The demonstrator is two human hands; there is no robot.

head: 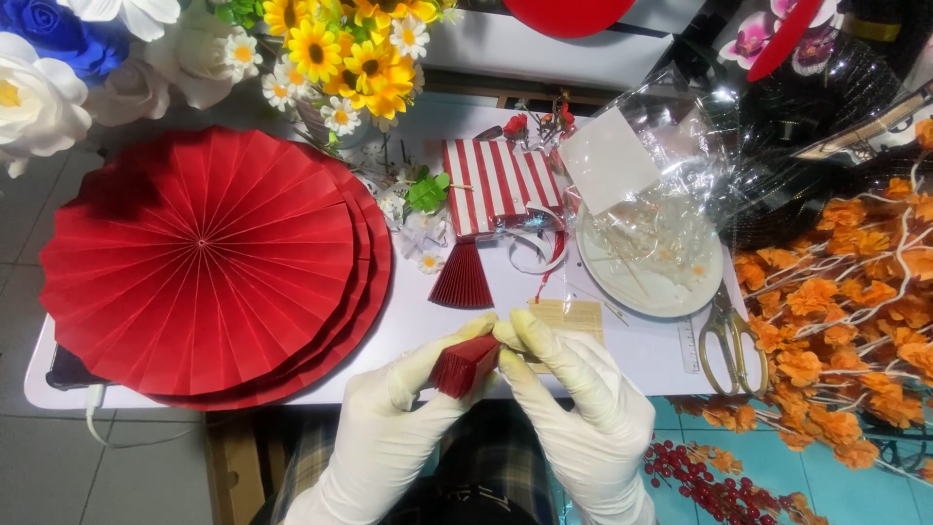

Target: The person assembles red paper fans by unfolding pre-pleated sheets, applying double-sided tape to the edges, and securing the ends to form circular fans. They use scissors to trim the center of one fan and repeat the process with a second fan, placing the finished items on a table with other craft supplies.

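White tabletop (408,331) fills my view, big red paper fans (209,262) stacked on its left. At the near edge, my left hand (394,408) and right hand (583,399), both gloved, pinch a small folded red paper (465,365) between them. Scissors (734,335) lie right.

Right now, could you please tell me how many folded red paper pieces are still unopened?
2. One small folded red fan lies on the table below the striped box; the other folded red piece is pinched between both hands. More may be hidden under the clutter.
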